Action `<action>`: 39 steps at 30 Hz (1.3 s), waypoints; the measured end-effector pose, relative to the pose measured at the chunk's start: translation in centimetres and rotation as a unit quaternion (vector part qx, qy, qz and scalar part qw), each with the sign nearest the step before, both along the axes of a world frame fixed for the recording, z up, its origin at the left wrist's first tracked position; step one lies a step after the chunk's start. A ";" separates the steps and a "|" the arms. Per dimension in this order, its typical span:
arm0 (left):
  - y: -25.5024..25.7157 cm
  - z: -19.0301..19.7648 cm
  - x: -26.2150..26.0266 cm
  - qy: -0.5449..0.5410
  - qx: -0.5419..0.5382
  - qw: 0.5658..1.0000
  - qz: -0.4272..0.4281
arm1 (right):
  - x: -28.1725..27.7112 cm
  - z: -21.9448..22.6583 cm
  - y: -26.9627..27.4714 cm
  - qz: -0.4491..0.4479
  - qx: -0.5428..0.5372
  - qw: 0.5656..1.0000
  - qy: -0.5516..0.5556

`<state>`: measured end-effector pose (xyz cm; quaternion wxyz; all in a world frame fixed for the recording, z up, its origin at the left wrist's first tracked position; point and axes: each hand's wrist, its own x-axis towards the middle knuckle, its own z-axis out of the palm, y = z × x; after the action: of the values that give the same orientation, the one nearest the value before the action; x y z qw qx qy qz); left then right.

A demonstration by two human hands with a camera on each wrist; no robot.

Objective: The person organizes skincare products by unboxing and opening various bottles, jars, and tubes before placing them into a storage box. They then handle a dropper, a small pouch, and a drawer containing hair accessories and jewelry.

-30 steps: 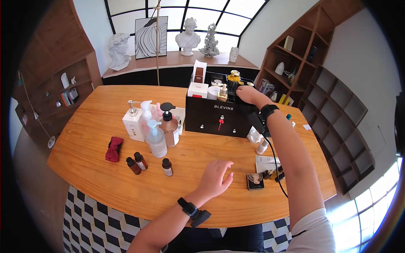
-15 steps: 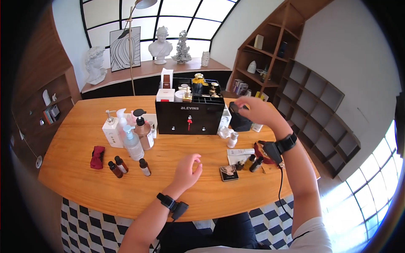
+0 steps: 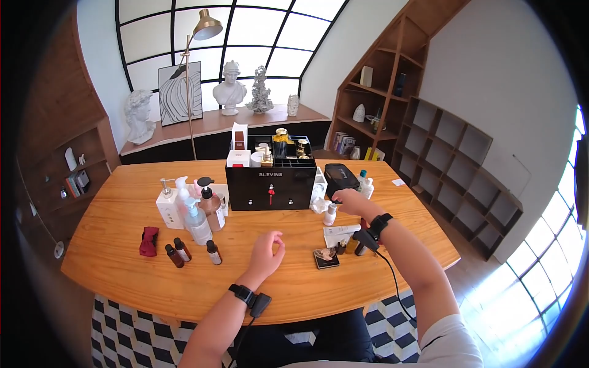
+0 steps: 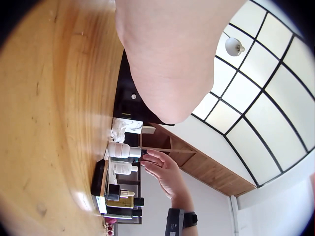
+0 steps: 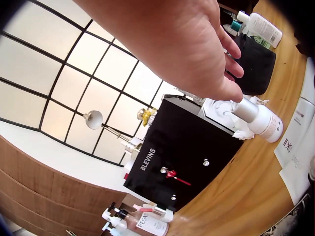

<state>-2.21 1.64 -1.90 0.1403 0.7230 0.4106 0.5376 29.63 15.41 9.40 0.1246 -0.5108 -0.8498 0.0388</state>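
My right hand [image 3: 357, 204] hovers over the right side of the table with fingers extended and nothing in them. Below it stands a small white bottle [image 3: 330, 216] with a silver cap. In the right wrist view the thumb comes right at that bottle's cap [image 5: 244, 109]. A black pouch [image 3: 341, 178] lies just beyond the fingers, beside the black BLEVINS organizer box [image 3: 270, 189]. Cosmetics fill the box's top compartments. My left hand [image 3: 265, 254] hangs over the front middle of the table, fingers loosely curled and holding nothing.
Pump bottles [image 3: 197, 224], several small brown bottles [image 3: 174, 256] and a red bow [image 3: 148, 241] are on the left. At the right lie a white tube [image 3: 341, 235], a black compact [image 3: 326, 258] and dark bottles. Crumpled white tissue [image 3: 319, 205] sits by the box.
My right hand has left the organizer's top, passed over the black pouch and come nearer, to the white bottle. The head view has shifted right and then up. The left hand stays idle.
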 end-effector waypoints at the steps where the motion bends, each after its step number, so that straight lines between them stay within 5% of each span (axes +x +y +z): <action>1: 0.0 -0.1 0.0 -0.002 -0.001 1.000 0.000 | -0.3 -0.4 0.4 0.002 0.001 1.000 -0.008; 13: 0.4 -0.2 0.3 -0.011 -0.006 1.000 -0.006 | -1.1 0.0 3.4 0.000 -0.037 0.993 -0.109; 17: 0.4 -0.1 0.2 0.001 -0.004 1.000 -0.008 | -1.6 3.2 1.3 -0.044 -0.174 0.983 -0.025; 24: -0.2 0.7 0.2 -0.020 -0.030 0.999 -0.008 | -3.5 9.4 -0.9 -0.073 -0.192 0.973 0.104; 28: 0.2 0.3 0.2 -0.013 -0.020 1.000 -0.006 | -4.8 11.9 0.8 -0.020 -0.102 0.976 0.192; 32: 0.3 0.2 0.1 -0.010 -0.013 1.000 -0.003 | -8.5 12.7 2.8 -0.006 0.111 0.952 0.285; 39: 0.2 0.3 -0.2 -0.011 -0.010 1.000 0.001 | -16.1 10.3 8.4 -0.026 0.246 0.949 0.194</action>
<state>-2.42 1.88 -1.65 0.1515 0.7150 0.4156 0.5414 13.48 23.84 19.69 0.4094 -0.4691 -0.7788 -0.0766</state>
